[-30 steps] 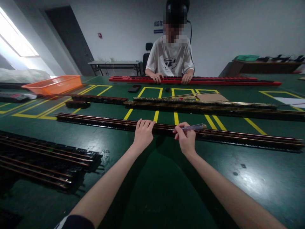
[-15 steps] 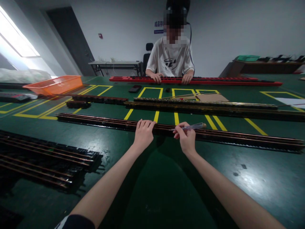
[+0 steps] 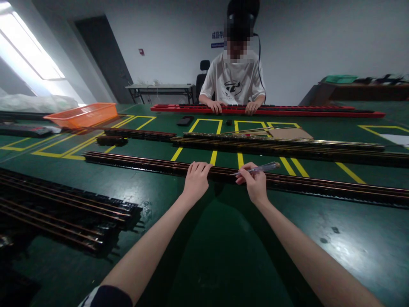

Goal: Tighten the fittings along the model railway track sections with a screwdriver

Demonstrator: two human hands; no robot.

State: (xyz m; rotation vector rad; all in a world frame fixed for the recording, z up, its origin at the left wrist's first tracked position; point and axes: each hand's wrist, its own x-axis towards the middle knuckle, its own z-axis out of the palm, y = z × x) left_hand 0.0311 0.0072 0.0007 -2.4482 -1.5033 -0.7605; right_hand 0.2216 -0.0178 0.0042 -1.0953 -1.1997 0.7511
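Note:
A long black rail (image 3: 147,166) with copper-coloured strips along it lies across the green table in front of me. My left hand (image 3: 196,181) is closed over the rail, its fingers wrapped across the top to the far edge. To its right, my right hand (image 3: 254,182) grips a slim screwdriver (image 3: 263,168) with a clear handle between thumb and fingers. The screwdriver's thin tip points left and meets the rail's top, or sits just above it; I cannot tell which. The thumb side of my left hand is partly hidden.
More black rails (image 3: 64,196) lie stacked at the left, and others (image 3: 287,147) lie beyond mine. An orange basket (image 3: 86,116) stands at the back left. Across the table, a person (image 3: 234,81) has both hands on a red rail (image 3: 294,111). Cardboard (image 3: 290,133) lies in between.
The view has swung slightly left, so everything appears shifted right. My hands keep their places on the rail, and the screwdriver stays in my right hand at nearly the same spot.

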